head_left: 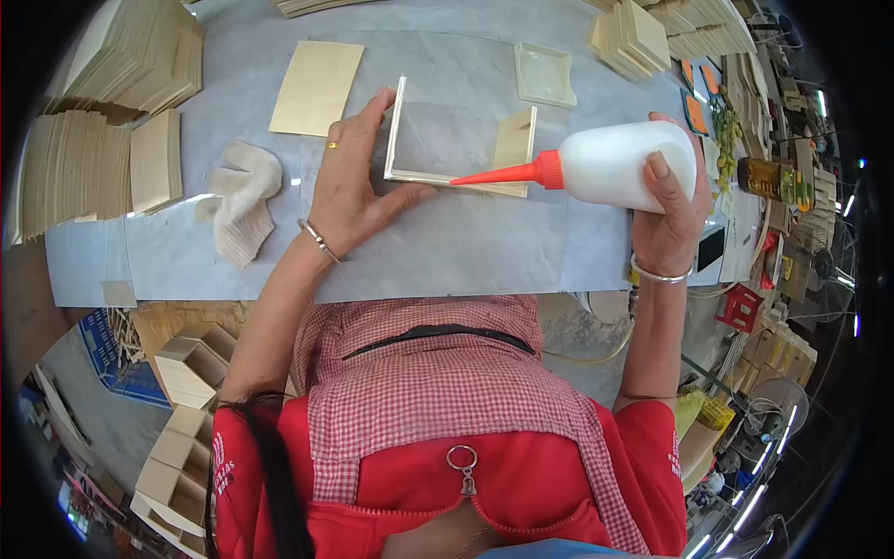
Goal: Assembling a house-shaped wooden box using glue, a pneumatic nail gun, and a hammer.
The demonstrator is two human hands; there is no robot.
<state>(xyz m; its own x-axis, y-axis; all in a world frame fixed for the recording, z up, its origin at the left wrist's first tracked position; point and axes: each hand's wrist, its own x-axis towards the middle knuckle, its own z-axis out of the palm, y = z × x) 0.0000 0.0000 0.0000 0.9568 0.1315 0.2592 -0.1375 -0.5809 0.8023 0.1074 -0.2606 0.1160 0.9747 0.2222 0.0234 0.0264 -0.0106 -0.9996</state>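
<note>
A three-sided frame of thin wooden boards (515,142) stands on the grey tabletop, its far side without a board. My left hand (346,191) braces its near-left corner, fingers along the outside of the left board and thumb against the near one. My right hand (672,224) grips a white squeeze glue bottle (605,166), tipped on its side. Its long red nozzle (498,174) points left, and the tip meets the top edge of the near board. Whether glue is coming out is too small to tell.
Left of my left hand lies a crumpled white glove (244,200). Beyond are a loose wooden panel (317,88) and a shallow translucent tray (545,74). Stacks of boards (74,172) line the left; more (631,39) stand far right. Assembled wooden boxes (191,363) sit below the table's left.
</note>
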